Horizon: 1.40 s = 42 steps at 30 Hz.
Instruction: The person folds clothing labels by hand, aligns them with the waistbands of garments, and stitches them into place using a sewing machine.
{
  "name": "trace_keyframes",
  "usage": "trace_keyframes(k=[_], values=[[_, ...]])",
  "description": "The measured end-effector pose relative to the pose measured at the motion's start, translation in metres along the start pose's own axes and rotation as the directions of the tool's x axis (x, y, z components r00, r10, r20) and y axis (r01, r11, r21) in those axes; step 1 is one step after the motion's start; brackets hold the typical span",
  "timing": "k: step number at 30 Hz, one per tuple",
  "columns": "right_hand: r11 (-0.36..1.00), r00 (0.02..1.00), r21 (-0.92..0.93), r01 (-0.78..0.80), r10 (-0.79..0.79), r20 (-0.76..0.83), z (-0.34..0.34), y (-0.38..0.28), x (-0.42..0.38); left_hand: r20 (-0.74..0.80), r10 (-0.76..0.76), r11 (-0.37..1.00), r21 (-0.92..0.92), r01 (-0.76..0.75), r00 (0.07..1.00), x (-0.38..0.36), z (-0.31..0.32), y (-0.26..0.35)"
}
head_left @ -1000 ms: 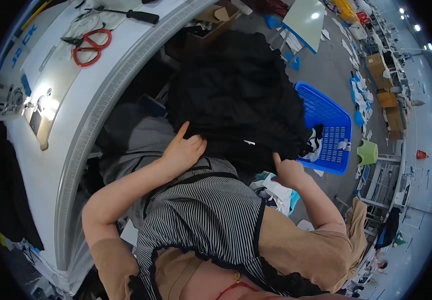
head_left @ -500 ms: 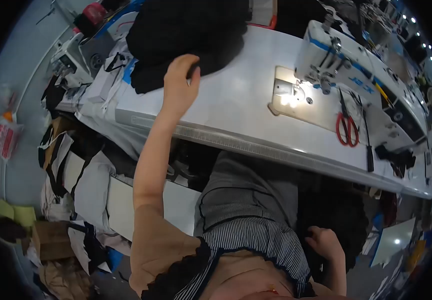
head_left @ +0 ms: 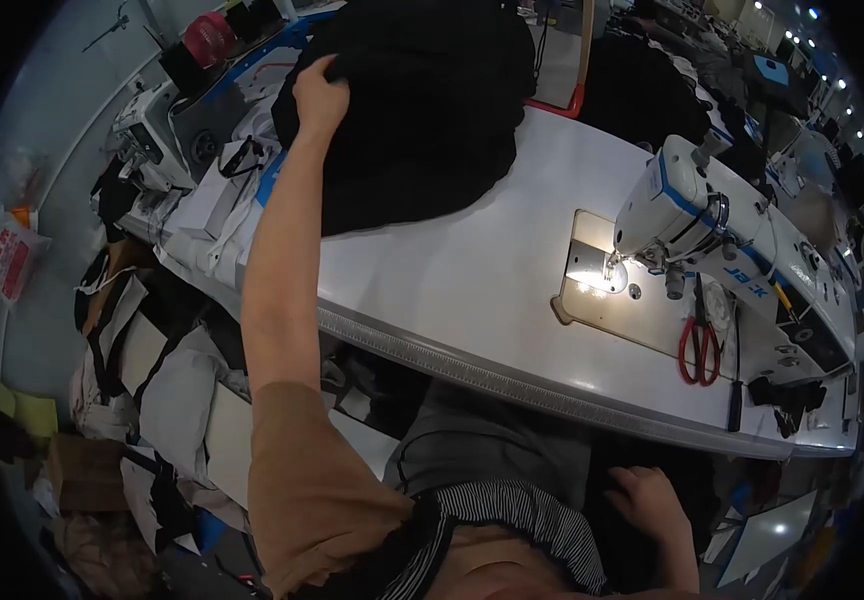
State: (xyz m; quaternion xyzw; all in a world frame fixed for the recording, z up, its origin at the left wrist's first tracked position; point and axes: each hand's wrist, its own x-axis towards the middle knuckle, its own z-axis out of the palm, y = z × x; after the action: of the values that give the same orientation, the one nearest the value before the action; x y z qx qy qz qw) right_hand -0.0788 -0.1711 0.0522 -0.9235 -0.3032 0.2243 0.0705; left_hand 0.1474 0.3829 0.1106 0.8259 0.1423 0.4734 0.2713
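Note:
My left hand (head_left: 321,100) reaches far forward onto a heap of black cloth (head_left: 422,120) at the back left of the sewing table. Its fingers are bent and closed on the cloth near the heap's left side; the fingertips are partly lost against the black. Low beside my lap hangs my right hand (head_left: 650,500), fingers loosely curved and apart, with nothing seen in it. Black material lies behind that hand.
A white sewing machine (head_left: 712,220) with its lamp lit stands right on the white table (head_left: 432,290). Red-handled scissors (head_left: 699,350) and a black-handled tool (head_left: 735,405) lie near it. Another machine (head_left: 152,135) is at the left. Cloth pieces (head_left: 177,410) hang below.
My left hand has moved forward and left, from the heap's near edge onto the cloth, and its fingers have closed. The view has tilted up. My right hand stays low beside my lap.

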Motion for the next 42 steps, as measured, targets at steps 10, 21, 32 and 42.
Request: trace_keyframes(k=[10,21,32,42], values=[[0.754,0.443,0.266,0.6,-0.037,-0.896,-0.093,-0.13,0.219,0.416,0.593,0.797,-0.181,-0.577,0.689,-0.098,-0.072,0.187],[0.64,0.957,0.74,0.206,0.027,-0.29,-0.091,-0.095,0.236,0.276,0.09,0.99,0.08,-0.116,0.957,-0.218,-0.105,0.065],[0.373,0.913,0.833,0.408,-0.161,-0.376,-0.076,-0.058,0.233,0.358,-0.081,0.985,-0.112,0.128,0.93,-0.273,-0.105,0.046],[0.348,0.981,0.922,0.169,-0.149,-0.123,-0.079,-0.036,0.243,0.613,-0.351,0.653,-0.382,0.654,0.708,-0.251,-0.12,0.022]])
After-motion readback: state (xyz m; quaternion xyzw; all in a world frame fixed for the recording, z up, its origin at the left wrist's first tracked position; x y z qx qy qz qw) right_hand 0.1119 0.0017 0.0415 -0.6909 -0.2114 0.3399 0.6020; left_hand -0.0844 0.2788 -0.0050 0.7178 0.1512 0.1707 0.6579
